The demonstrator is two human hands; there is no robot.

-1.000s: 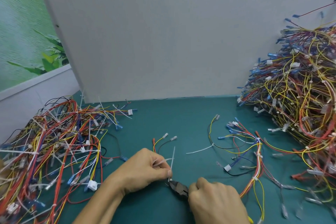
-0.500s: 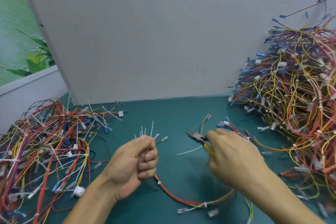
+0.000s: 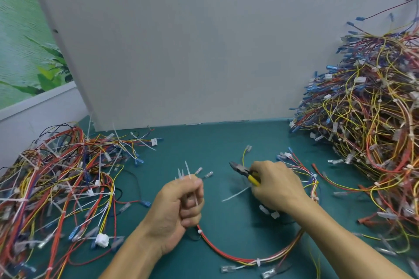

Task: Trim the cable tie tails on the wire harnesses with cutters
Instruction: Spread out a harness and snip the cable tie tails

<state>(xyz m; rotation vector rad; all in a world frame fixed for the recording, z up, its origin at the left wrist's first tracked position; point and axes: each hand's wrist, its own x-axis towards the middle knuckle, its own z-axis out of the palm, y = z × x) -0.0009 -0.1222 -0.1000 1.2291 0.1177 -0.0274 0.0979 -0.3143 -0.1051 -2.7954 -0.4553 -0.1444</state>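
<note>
Two changes in the last second. One: the cutters (image 3: pixel 243 172) have left the tie they were biting at the near edge. The right hand (image 3: pixel 277 186) now has them up and right of centre, fingers wrapped on the yellow grips, nose pointing far-left. Can't tell if the blades are parted. Two: the left hand (image 3: pixel 179 207) has let go of the harness and is fisted round a bunch of cut tails (image 3: pixel 184 172), white ends poking out the top of the fist.

My read: that cut is done. The trimmed harness (image 3: pixel 229 253) lies as a red loop along the near edge, between the two wrists, its right end running under the right forearm. The right hand sits just beside another small harness (image 3: pixel 301 169). Whether it's clearing the done one or reaching for the next, can't tell. One loose tail (image 3: pixel 235 193) lies on the worktop (image 3: pixel 210 142) between the hands, not collected.

Room: the left pile (image 3: pixel 59 183) fills the left edge and bristles with long tails, so plenty left to trim. The right pile (image 3: pixel 371 138) stacks high along the right edge, up against the grey back panel (image 3: pixel 181 41). The only free lane is the centre strip from back edge to near edge. The right hand is near the right pile's foot, so a wide swing there would likely snag wires.
</note>
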